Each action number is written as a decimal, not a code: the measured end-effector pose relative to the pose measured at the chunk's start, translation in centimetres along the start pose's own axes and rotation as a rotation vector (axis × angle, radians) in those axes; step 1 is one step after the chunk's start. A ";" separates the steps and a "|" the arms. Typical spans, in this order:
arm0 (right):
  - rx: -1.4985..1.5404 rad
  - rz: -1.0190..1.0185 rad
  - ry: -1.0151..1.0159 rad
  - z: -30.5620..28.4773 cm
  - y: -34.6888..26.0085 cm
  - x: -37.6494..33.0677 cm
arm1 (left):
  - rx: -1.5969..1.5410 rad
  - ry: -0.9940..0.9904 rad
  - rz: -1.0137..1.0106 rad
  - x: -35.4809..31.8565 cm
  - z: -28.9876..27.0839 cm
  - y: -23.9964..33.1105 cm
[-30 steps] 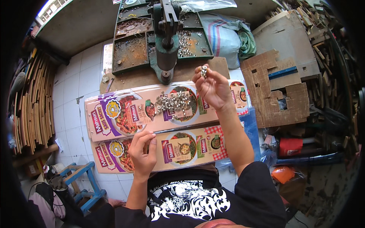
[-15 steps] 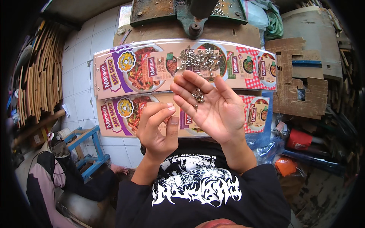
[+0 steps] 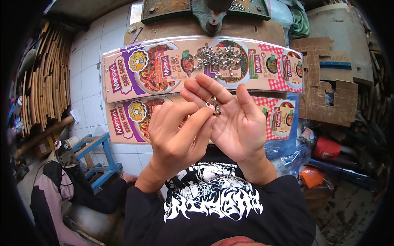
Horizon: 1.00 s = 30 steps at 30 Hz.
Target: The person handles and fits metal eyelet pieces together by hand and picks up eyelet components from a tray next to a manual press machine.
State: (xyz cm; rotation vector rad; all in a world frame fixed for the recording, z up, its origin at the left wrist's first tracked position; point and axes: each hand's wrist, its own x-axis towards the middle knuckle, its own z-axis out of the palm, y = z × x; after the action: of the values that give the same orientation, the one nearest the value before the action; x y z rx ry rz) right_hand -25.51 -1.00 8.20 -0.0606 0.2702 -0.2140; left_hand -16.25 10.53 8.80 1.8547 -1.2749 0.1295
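My right hand (image 3: 240, 127) is held palm up with its fingers stretched out flat, and several small metal eyelets (image 3: 216, 110) lie on it by the finger bases. Over that palm, my left hand (image 3: 176, 129) is closed in a pinch, with a silver eyelet (image 3: 209, 105) at its fingertips. Beyond the hands, a loose pile of metal eyelets (image 3: 219, 57) rests on the far printed sheet (image 3: 119, 92), a glossy long panel with food pictures. A similar near printed sheet (image 3: 117, 133) lies closer to me, partly covered by both hands.
A dark green metal machine (image 3: 211, 24) with side trays stands at the far edge. Torn cardboard (image 3: 328, 98) lies to the right, near clear plastic wrap (image 3: 293, 158). At left are a blue stand (image 3: 104, 151), stacked boards (image 3: 43, 78) and another person's leg (image 3: 49, 197).
My left hand has moved right and forward to my right palm, and its fingers have closed on an eyelet there. The right hand stays palm up in nearly the same place.
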 end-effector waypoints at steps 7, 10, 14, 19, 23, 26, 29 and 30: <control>0.003 -0.022 -0.010 -0.3 0.2 0.1 | 0.040 -0.066 0.053 0.7 0.5 -0.3; 0.044 -0.005 0.005 -0.6 0.0 0.1 | -0.099 -0.001 -0.030 0.6 0.9 -0.9; 0.066 0.010 0.030 -0.9 -0.4 -0.1 | -0.023 -0.025 0.049 1.6 0.3 -1.9; 0.173 0.038 -0.135 -2.4 -0.3 -0.2 | 0.086 -0.125 0.301 3.2 0.2 -2.7; 0.171 0.039 -0.141 -2.3 -0.8 -0.4 | 0.113 -0.215 0.400 3.8 0.1 -2.9; 0.021 0.032 -0.019 -1.3 -1.6 -0.6 | 0.036 -0.251 0.443 4.3 0.5 -3.2; 0.043 0.034 -0.032 -1.8 -2.0 -0.7 | -0.085 -0.249 0.394 4.9 0.9 -3.2; 0.045 0.032 -0.036 -2.0 -2.1 -0.7 | -0.081 -0.251 0.397 5.0 1.2 -3.4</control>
State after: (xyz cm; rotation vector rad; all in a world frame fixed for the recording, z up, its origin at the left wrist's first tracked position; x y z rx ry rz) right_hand -27.09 -2.94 6.64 -0.0154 0.2298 -0.1865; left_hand -11.62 6.51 8.64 1.5644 -1.7882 0.0559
